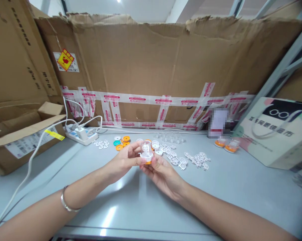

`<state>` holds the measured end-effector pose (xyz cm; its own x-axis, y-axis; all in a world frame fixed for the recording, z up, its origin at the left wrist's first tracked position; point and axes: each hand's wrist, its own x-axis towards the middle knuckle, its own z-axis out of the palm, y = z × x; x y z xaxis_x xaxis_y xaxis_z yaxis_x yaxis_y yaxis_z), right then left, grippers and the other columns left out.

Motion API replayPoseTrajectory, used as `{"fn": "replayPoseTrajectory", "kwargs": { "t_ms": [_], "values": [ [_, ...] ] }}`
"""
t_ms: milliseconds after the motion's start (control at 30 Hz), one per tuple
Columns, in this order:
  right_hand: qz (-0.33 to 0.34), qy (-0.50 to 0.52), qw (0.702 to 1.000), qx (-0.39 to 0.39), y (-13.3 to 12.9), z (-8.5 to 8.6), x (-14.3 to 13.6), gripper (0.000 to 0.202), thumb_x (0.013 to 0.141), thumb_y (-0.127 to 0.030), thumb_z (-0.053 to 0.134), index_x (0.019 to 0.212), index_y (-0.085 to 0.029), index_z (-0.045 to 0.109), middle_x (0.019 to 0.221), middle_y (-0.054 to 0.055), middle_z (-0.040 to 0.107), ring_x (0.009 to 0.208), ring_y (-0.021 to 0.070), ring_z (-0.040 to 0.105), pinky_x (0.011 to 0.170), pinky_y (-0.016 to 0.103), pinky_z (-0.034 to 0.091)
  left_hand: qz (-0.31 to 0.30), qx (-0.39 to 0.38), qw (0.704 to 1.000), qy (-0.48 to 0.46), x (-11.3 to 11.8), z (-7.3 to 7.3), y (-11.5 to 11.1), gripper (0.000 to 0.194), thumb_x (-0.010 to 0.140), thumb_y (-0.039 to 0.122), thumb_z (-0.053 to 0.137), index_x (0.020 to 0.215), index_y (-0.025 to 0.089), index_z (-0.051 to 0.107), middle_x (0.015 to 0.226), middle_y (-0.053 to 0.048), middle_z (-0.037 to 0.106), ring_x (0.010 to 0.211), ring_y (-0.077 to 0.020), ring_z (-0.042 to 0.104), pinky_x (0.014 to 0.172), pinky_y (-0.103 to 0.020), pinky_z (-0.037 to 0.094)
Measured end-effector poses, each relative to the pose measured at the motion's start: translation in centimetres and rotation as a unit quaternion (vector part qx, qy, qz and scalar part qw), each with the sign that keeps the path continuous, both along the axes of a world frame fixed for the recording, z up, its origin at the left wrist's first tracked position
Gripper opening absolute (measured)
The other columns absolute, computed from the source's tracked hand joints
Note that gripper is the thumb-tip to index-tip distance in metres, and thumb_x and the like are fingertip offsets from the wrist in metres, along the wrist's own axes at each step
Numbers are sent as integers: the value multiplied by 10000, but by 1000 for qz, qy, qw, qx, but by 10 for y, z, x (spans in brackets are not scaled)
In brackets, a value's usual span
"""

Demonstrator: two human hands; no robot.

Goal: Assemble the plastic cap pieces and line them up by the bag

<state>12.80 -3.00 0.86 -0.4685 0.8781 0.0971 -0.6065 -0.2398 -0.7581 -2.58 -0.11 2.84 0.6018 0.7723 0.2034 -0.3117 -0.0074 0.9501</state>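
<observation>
Above the middle of the grey table, a small clear dome (146,149) with a white ring and an orange base is held upright between both hands. My left hand (127,158) grips its left side, with the thumb at the white ring. My right hand (163,172) pinches the base from the lower right. Behind the hands lie orange discs (119,147), a teal disc (117,143) and white rings (159,152). White perforated pieces (197,160) are spread to the right, with clear domes (169,137) farther back.
A power strip (83,136) with white cables and an open cardboard box (22,147) stand at the left. Small white parts (101,144) lie beside the strip. Orange-based domed items (232,146) and a paper bag (273,134) are at the right, before a large cardboard wall (145,60).
</observation>
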Motion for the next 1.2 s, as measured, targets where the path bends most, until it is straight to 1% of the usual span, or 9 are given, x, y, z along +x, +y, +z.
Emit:
{"fn": "replayPoseTrajectory", "kwargs": {
  "t_ms": [300,433,567,733,867,933,1000,1100,1200],
  "values": [
    [-17,-9,1000,2,2,1,1,286,710,-296,709,956,-194,606,906,-1,625,829,90,581,866,230,443,35,38,997,48,-2,0,3,479,709,217,698,1145,208,499,1102,-74,565,1034,-201,518,846,-304,424],
    [-32,-24,999,-4,5,0,3,274,740,-299,679,981,-185,612,889,10,636,839,96,588,891,242,426,98,96,983,117,-2,-1,4,463,707,210,690,1120,199,481,1086,-75,562,1053,-208,505,882,-331,405],
    [-65,-90,994,-5,3,2,3,275,784,-391,605,966,-185,621,955,43,636,899,141,577,861,285,433,193,200,938,206,3,-8,0,471,683,190,688,1097,216,465,1084,-65,557,1054,-222,500,940,-391,363],
    [-92,-183,979,14,7,9,6,273,727,-354,660,941,-192,612,892,23,633,820,141,580,747,268,453,225,327,874,279,6,-17,-10,537,733,293,656,1203,260,399,1250,-76,463,1188,-255,400,1010,-431,294],
    [-229,-195,953,17,39,24,42,245,740,-317,606,960,-233,541,799,-13,617,755,121,606,754,272,482,232,385,846,288,2,-11,-10,574,780,340,609,1273,262,326,1365,-94,341,1265,-250,311,1049,-415,251],
    [-316,-234,918,51,62,30,75,191,746,-356,559,873,-215,536,825,5,599,809,132,605,781,285,501,234,393,839,295,-1,-7,-7,480,816,324,560,1249,259,364,1353,-95,359,1260,-247,321,1040,-412,264],
    [-405,-395,820,91,83,30,113,214,747,-408,522,841,-216,519,848,14,595,801,129,602,733,269,518,235,403,832,299,-4,-6,-1,418,826,308,538,1219,253,404,1327,-96,393,1238,-250,349,1021,-414,290],
    [-450,-496,740,68,103,20,167,226,691,-335,569,863,-204,502,816,29,592,754,144,590,690,283,503,264,419,815,299,-13,-7,14,322,835,290,507,1148,228,460,1262,-97,458,1177,-243,418,989,-404,330],
    [-470,-610,636,37,112,7,207,267,635,-291,615,853,-169,520,817,88,599,827,232,577,724,354,455,334,434,780,302,-27,-8,36,249,847,263,465,1085,199,494,1182,-90,516,1125,-220,464,973,-376,346]
  ]
}}
